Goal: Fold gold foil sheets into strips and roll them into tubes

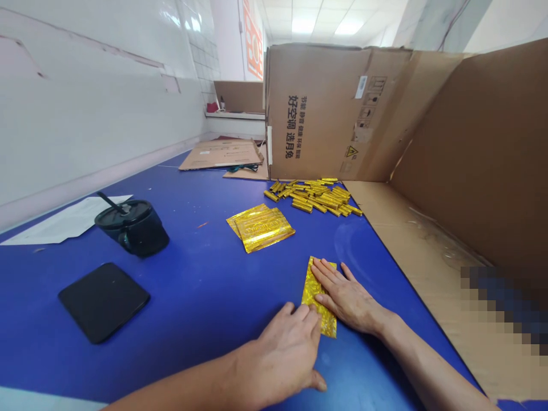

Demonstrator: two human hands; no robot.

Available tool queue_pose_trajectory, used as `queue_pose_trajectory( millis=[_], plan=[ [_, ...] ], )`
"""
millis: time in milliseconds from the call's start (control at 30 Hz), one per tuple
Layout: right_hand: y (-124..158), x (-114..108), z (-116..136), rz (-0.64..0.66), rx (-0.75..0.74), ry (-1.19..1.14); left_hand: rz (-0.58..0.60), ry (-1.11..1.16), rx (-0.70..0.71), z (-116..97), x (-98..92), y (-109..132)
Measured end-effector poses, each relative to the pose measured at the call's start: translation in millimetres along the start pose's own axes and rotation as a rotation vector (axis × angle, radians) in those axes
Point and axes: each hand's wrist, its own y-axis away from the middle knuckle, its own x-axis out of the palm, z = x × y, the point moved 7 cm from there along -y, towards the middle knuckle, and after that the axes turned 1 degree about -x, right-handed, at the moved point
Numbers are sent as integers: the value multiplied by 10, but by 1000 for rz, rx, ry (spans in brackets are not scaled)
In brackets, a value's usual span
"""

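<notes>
Left hand (285, 354) and right hand (346, 297) lie flat, grips open, pressing gold foil sheet (326, 319) on blue worktop (192, 297).

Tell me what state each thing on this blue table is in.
Left hand: open, fingertips on the foil's edge
Right hand: open, flat on the foil
Gold foil sheet: flat, pressed under both hands
Gold foil stack: lying flat, slightly fanned
Gold foil tubes: rolled, loosely heaped
Black tumbler: upright, lidded, straw in
Black phone: lying flat
Cardboard box: cut open, standing
</notes>
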Motion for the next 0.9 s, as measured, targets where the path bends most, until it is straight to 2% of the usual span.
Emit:
queue_pose_trajectory(
  millis=[233,533,900],
  plan=[
    [-51,-71,5,43,-75,-10,-36,31,-10,26,69,58],
    [-45,-60,0,14,-110,5,-32,34,7,43,111,50],
    [-30,-78,-4,9,-133,-5,-2,23,31,72,86,45]
  ],
)
